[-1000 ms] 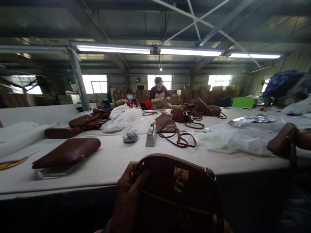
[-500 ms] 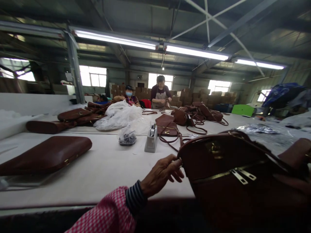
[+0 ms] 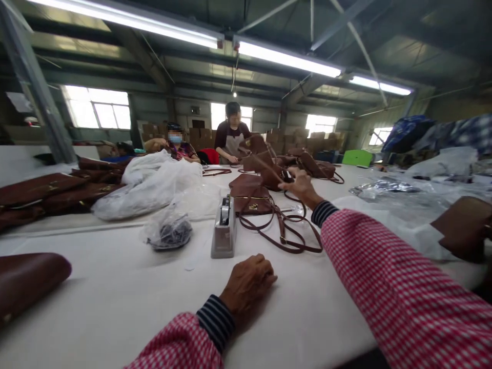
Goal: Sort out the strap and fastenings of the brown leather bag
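My left hand point(image 3: 249, 284) rests on the white table point(image 3: 319, 302) with its fingers curled in and nothing seen in it. Farther off, my right hand point(image 3: 303, 185) reaches over the brown bags, closed on a thin brown strap point(image 3: 271, 166). That strap runs up to a brown bag point(image 3: 253, 146) that looks raised and slightly blurred. Below it lies another brown bag point(image 3: 251, 197) with a gold clasp, and its long straps point(image 3: 295, 249) loop over the table. A grey tape dispenser point(image 3: 223, 233) stands between this bag and my left hand.
Dark items in clear plastic point(image 3: 171, 233) and a white plastic heap point(image 3: 154, 187) lie left of the dispenser. Brown bags point(image 3: 42, 189) are piled far left, one brown bag point(image 3: 31, 279) nearer. More plastic point(image 3: 403, 192) lies right. Two people point(image 3: 232, 133) point(image 3: 180, 146) are across the table.
The large dark bag with zips has left the view, and my left hand has let go of it. My right hand has reached forward to a strap. The view has shifted to the right.
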A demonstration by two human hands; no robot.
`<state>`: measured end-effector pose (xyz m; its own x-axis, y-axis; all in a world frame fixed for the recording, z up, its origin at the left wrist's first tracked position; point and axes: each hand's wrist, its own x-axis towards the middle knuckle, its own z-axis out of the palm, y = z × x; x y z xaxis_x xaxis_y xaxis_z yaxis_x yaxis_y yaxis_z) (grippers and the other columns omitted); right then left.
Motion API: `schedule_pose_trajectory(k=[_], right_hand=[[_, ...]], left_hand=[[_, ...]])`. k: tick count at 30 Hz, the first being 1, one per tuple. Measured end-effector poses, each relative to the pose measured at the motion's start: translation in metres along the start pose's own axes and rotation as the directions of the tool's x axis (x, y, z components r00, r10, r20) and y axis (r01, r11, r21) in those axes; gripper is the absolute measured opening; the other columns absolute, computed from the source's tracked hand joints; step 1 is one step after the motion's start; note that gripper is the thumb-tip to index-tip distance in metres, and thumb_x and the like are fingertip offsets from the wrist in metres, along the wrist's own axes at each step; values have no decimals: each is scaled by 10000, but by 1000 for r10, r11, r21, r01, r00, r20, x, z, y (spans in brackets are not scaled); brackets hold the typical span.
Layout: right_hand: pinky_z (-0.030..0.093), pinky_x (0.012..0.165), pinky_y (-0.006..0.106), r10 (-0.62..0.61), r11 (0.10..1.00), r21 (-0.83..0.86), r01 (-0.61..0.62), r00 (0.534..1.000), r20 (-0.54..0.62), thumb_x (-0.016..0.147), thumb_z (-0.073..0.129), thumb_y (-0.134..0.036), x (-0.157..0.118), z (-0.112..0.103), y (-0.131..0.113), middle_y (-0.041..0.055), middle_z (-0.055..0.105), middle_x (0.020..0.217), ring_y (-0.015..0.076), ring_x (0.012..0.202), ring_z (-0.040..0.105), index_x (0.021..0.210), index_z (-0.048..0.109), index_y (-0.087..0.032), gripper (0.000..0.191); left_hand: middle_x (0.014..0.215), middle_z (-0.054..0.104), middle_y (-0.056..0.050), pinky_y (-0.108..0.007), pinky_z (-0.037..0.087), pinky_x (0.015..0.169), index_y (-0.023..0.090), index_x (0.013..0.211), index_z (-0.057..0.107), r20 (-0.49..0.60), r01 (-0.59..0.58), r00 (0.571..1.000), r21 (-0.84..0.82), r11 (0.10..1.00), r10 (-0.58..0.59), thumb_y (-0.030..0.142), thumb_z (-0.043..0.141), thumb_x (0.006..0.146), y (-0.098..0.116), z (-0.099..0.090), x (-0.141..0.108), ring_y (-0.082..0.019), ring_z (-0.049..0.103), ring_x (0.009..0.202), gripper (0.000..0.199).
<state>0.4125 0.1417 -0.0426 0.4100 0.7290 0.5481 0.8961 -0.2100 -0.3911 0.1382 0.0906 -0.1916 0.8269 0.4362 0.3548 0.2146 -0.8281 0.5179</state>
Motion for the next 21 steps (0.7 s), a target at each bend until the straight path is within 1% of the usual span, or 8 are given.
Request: schedule_pose_trajectory(k=[1,3,5,9,12,15,18,21], right_hand=[[392,1077,453,1,1000,-32,1,998,68,898,734,-338,-9,18,8,120,542,1351,283,1253,493,1271,611,-144,438],[457,987,391,24,996,-87,-6,976,217,911,716,-331,-31,49,24,97,635,1164,232,1089,585,1091,686,-137,266],[487,916,376,67,988,-151,-22,953,296,944,676,-366,-52,73,35,90,653,1054,218,991,611,991,695,-131,240],[462,986,450,103,964,-265,-30,958,267,949,668,-286,-71,99,39,119,576,1269,284,1203,525,1123,654,-128,236],[482,979,452,139,957,-282,-65,958,251,958,646,-202,-68,104,37,119,580,1254,271,1154,561,1166,629,-115,225],[507,952,427,165,967,-229,-113,961,222,957,626,-148,-65,101,43,107,588,1233,238,1060,605,1225,591,-117,272],[504,942,370,194,977,-122,-175,968,158,921,605,-89,-69,93,57,110,578,1246,226,1073,606,1309,525,-126,398],[469,964,297,242,970,-18,-241,967,81,860,596,-45,-76,84,72,142,532,1339,220,1172,573,1441,400,-127,619]], left_hand=[[949,620,-27,-292,396,783,190,875,616,-1,-10,1000,26,1000,10,285,531,1003,2,0,-1,-173,573,876,180],[960,611,-27,-295,401,785,187,861,599,4,-19,1000,84,996,18,256,531,1001,5,1,-1,-170,564,883,170],[969,608,-29,-303,406,791,182,857,593,30,-3,1000,130,991,-1,228,547,989,8,1,0,-174,560,896,147],[1000,624,-24,-308,413,804,184,896,618,64,45,996,177,983,-57,194,590,962,11,1,2,-178,569,928,72],[1007,636,-25,-307,417,804,187,899,631,53,49,997,182,982,-60,198,602,956,11,2,2,-180,574,933,65],[978,646,-30,-303,416,792,186,863,634,32,26,999,175,984,-32,189,587,959,9,4,0,-182,579,921,107],[931,644,-31,-288,411,760,182,842,632,13,-3,1000,128,992,1,180,558,973,7,5,-1,-169,587,876,150],[917,634,-34,-277,407,733,180,860,633,-36,8,999,73,997,-6,202,530,998,8,3,8,-158,588,836,173]])
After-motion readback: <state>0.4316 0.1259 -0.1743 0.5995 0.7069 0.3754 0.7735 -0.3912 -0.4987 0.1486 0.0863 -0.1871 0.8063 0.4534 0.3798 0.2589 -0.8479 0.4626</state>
